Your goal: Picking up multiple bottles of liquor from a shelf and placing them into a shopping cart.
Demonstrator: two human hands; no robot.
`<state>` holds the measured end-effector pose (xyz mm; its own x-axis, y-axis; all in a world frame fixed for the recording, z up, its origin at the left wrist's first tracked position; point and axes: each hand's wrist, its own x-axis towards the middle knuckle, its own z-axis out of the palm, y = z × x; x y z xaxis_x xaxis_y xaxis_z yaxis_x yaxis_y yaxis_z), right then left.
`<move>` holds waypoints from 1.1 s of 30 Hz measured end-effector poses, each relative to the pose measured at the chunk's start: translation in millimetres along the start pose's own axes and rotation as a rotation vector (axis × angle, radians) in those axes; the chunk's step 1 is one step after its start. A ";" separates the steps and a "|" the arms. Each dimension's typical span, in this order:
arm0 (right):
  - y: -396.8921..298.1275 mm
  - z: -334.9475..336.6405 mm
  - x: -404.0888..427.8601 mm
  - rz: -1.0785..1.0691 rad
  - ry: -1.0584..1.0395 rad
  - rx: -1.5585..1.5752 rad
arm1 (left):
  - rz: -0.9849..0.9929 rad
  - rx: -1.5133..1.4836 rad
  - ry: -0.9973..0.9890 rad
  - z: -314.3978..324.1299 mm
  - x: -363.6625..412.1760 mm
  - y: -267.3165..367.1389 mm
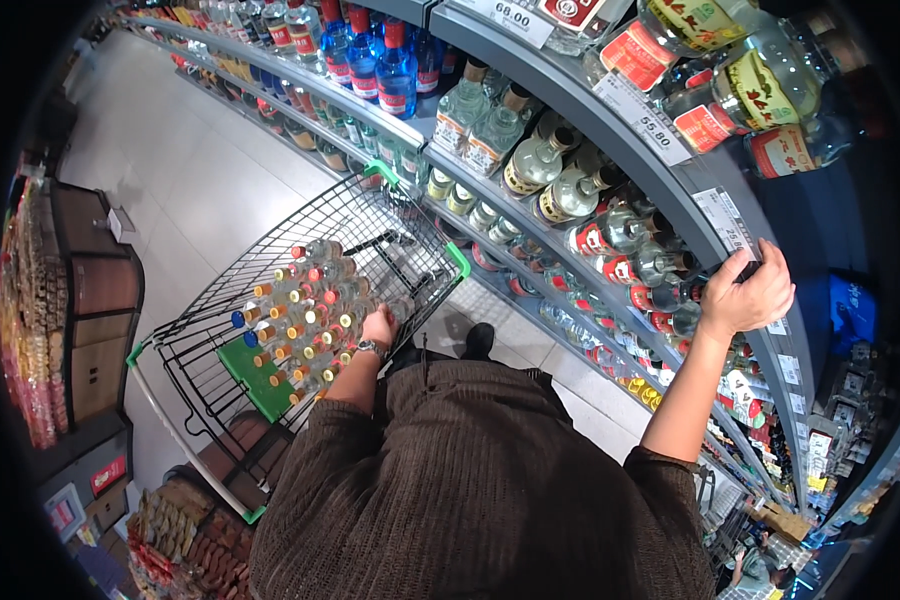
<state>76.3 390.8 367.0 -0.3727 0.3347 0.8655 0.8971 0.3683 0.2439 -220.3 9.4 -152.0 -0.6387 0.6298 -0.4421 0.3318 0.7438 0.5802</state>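
Observation:
My left hand (379,328), a watch on its wrist, reaches into a wire shopping cart (232,259) at the right side of a packed group of small clear bottles (307,315). These bottles have orange, yellow, red and blue caps. A clear bottle (400,307) lies by the fingertips; whether they grip it is hidden. Out to the right, my right hand (750,289) curls its fingers over the grey front edge of a shelf (694,199), beside a price tag (722,217). Bottles with red labels (615,266) stand on the shelf below it.
Blue bottles with red caps (396,71) and round clear bottles (536,165) fill the shelving. Large jars (769,86) stand on the upper shelf. Across the tiled aisle (187,161) is a wooden display stand (101,285) with packaged goods. Another person (757,574) is at lower right.

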 end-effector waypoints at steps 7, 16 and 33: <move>-8.6 -5.9 5.5 0.039 -0.072 0.046 | 0.049 0.110 -0.151 -4.9 5.4 -19.4; -1.6 -56.5 48.7 0.143 -0.005 0.544 | 0.186 -0.003 0.124 -61.7 -36.9 13.0; 78.6 126.2 180.7 0.645 -0.325 1.123 | 0.180 -0.081 -0.047 -112.9 -115.5 18.0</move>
<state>49.5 589.6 487.3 -0.1385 0.8501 0.5082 0.3110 0.5245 -0.7926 -218.9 -75.3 -13.3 -0.5403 0.7623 -0.3565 0.3796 0.5988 0.7052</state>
